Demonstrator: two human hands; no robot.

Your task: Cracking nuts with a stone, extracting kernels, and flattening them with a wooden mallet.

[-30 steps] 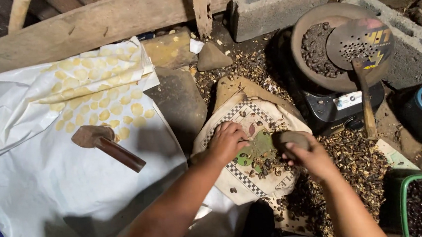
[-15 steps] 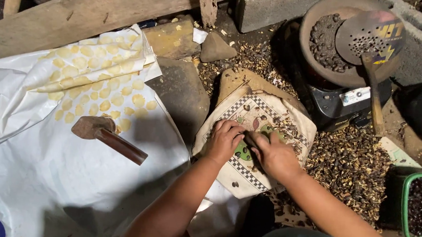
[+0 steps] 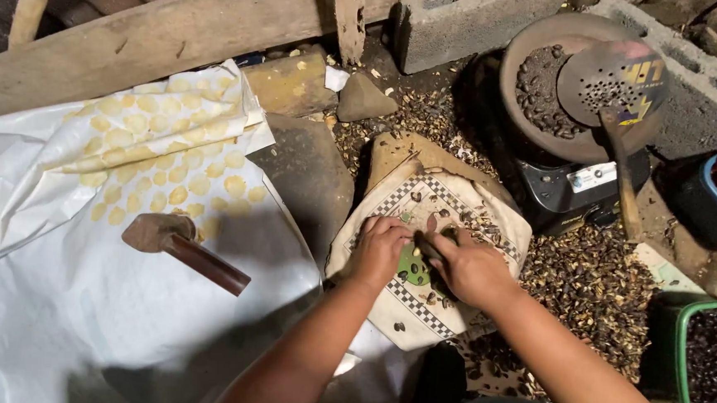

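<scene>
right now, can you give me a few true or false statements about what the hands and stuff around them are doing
1. Both hands rest on the patterned cloth. True: the left hand and right hand meet over its middle.
2. The hammer is held in the left hand. False: it lies untouched on the white sheet.
3. A perforated scoop rests on the round pan. True.
4. The green crate at the right edge holds yellow fruit. False: it holds dark seeds.
5. Dark shell scraps lie scattered right of the cloth. True.
</scene>
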